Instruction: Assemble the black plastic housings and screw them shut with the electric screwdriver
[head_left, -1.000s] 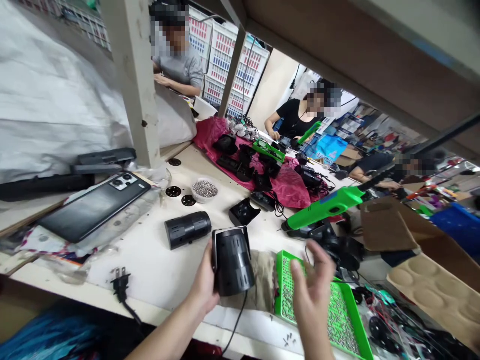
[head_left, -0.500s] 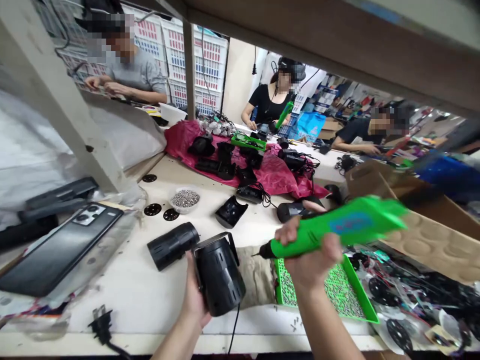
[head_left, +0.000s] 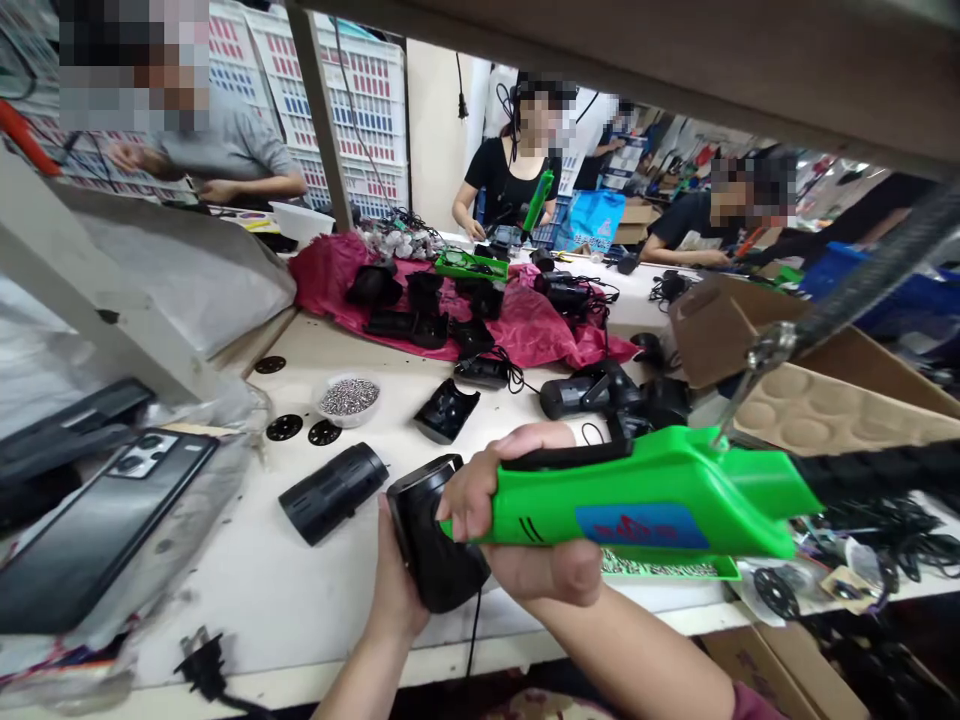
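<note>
My left hand (head_left: 397, 585) is closed round the side of a black cylindrical housing (head_left: 431, 555) with a bracket at its top, held tilted over the table's front part. A cord hangs from its underside. In my right hand (head_left: 517, 525) is a green electric screwdriver (head_left: 637, 505), lying almost level, its nose pointing left at the housing. My fingers hide the screwdriver's tip, so I cannot tell whether it touches. Left of the housing a second black cylinder (head_left: 334, 492) lies on its side. A black half shell (head_left: 448, 411) rests behind.
A bowl of small screws (head_left: 349, 400) stands near black discs (head_left: 285, 428). Partly behind my right arm is a green tray (head_left: 731, 568) of screws. A phone (head_left: 112, 520) lies left, a plug (head_left: 202, 665) in front. Pink plastic (head_left: 315, 275) carries black parts. Co-workers sit across.
My right hand has brought the green screwdriver left and down, from beside the tray to the housing in my left hand. The housing has tilted slightly. The view has shifted right.
</note>
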